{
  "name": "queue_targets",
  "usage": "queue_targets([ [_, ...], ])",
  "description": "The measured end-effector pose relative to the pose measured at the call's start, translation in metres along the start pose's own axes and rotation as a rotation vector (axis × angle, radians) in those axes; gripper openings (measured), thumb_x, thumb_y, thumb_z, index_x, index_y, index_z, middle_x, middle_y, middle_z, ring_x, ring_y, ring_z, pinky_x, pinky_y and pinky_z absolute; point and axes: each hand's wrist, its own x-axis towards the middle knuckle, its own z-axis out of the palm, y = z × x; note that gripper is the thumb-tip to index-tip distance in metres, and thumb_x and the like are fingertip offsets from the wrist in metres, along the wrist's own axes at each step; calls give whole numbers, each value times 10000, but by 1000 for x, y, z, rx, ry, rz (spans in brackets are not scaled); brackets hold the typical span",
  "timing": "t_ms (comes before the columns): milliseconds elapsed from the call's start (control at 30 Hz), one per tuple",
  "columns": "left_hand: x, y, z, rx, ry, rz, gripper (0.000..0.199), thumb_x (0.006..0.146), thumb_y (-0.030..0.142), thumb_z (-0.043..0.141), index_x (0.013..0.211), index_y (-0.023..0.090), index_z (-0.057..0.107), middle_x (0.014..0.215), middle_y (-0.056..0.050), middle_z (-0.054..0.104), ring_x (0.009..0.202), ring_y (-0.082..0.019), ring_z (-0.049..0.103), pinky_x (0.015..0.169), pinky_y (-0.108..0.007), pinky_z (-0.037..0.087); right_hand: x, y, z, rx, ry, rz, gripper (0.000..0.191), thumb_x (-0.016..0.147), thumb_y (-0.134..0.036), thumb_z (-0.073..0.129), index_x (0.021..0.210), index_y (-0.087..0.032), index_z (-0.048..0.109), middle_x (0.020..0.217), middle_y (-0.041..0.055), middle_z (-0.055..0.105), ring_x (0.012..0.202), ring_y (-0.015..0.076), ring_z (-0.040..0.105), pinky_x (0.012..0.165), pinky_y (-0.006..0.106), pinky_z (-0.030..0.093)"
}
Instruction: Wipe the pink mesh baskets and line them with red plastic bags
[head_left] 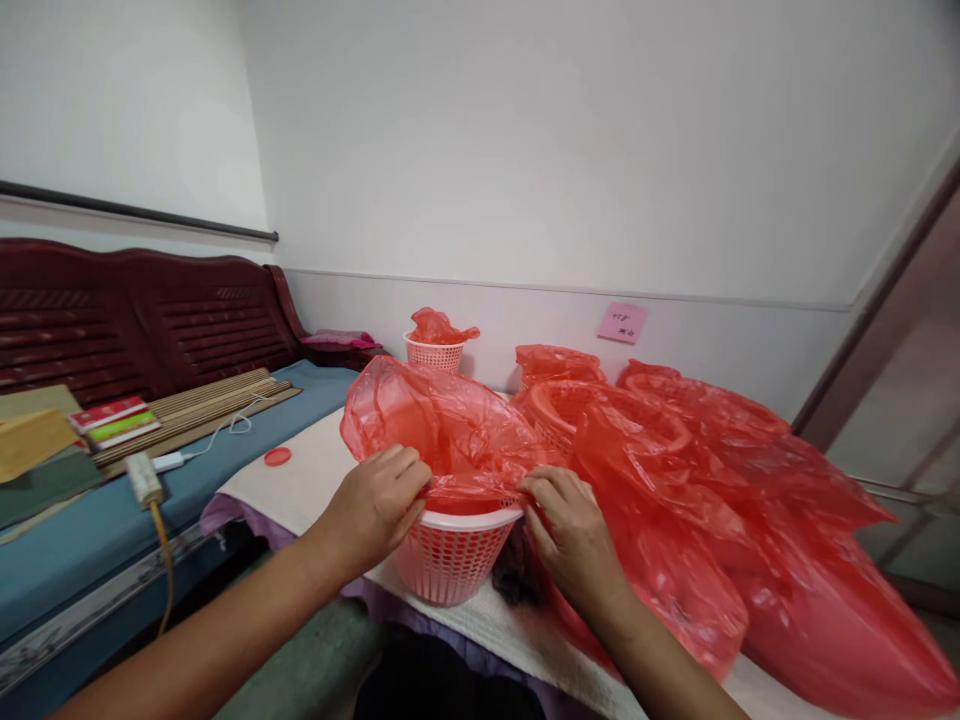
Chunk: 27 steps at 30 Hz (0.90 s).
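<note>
Red plastic bag (450, 415) looks roughly halfway sorted to me: it's sitting in the white basket (454, 560) near the front edge of the tabletop (311, 490), mouth open and puffed up well above the rim at the back and left. Both hands are on it, the left hand (390, 495) pinching the film at the left of the rim and the right hand (566, 515) pinching it at the right, fingers curled in on both. So getting the bag into the basket seems done, but the front of the white rim is bare, and I'd say smoothing the film and turning it down over the edge is what's left. Can't tell how deep the bag goes inside tbh. As for the others, the pile of red-bagged baskets (652, 490) on the right has film all over it, though it's too jumbled to count or say which are finished. The small back basket (436, 357) by the wall has red film bunched up out of its top, so that one doesn't look neatly lined either
</note>
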Motion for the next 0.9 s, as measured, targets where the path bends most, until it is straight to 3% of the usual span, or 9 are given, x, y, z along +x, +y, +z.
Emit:
queue_targets([
  [267, -26, -1, 4, 32, -58, 132, 121, 926, 279, 513, 867, 179, 549, 801, -38, 598, 743, -194, 531, 660, -331, 426, -12, -2, -2, 48, -106, 7, 165, 931, -136, 463, 1009, -180, 601, 1005, 83, 586, 952, 232, 532, 830, 406, 446],
  [433, -47, -3, 14, 55, 104, 221, 125, 930, 130, 477, 987, 152, 586, 827, -55, 634, 757, -187, 545, 658, -328, 419, -19, -10, -11, 200, -30, 90, 169, 928, -185, 471, 1037, -197, 600, 1066, 87, 579, 1026, 222, 549, 891, 395, 461],
  [567, -60, 5, 23, 52, 200, 172, 170, 903, 68, 507, 1028, 140, 598, 910, -77, 622, 797, -178, 535, 671, -314, 427, -20, -9, -17, 336, 55, 370, 174, 896, -339, 517, 950, -206, 614, 950, 72, 627, 900, 222, 615, 793, 378, 505],
  [767, -75, 31, 37, -41, 314, 145, 259, 862, 20, 550, 1083, 144, 600, 864, -43, 583, 768, -149, 516, 654, -294, 439, -14, 6, 2, 718, 28, 910, 458, 711, -579, 678, 936, -190, 586, 712, 21, 646, 604, 202, 633, 517, 320, 522],
  [900, -81, 44, 46, -112, 365, 109, 272, 846, 11, 570, 1071, 160, 610, 855, -29, 597, 780, -140, 533, 677, -289, 467, -11, 0, 12, 878, -60, 1026, 405, 708, -510, 705, 934, -202, 570, 572, -52, 587, 379, 133, 524, 357, 253, 431],
])
